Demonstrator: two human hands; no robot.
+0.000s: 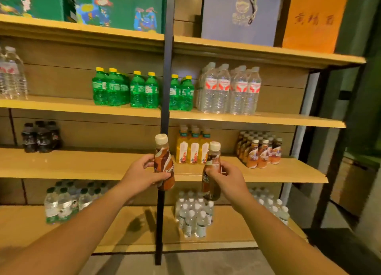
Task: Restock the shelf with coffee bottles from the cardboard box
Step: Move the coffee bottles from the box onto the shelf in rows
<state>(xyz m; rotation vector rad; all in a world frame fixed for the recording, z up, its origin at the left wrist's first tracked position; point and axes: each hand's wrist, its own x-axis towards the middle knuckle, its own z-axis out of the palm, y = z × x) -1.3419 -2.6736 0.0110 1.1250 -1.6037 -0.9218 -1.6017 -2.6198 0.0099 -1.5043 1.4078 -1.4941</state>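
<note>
My left hand [142, 172] grips a brown coffee bottle [164, 163] with a cream cap, held upright in front of the wooden shelf [82, 167]. A second coffee bottle [212, 171], darker and tilted slightly left, is held in my right hand [227, 176]. Both bottles hover before the third shelf board, near the black centre post [165, 109]. Several coffee bottles [259, 151] stand in rows at the right end of that same board. The cardboard box is not in view.
Yellow juice bottles [193, 147] stand just behind my hands. Dark soda bottles [41, 136] sit far left. Green soda [142, 91] and water bottles [231, 89] fill the board above; small water bottles [193, 215] stand below. Gift boxes [241, 13] line the top.
</note>
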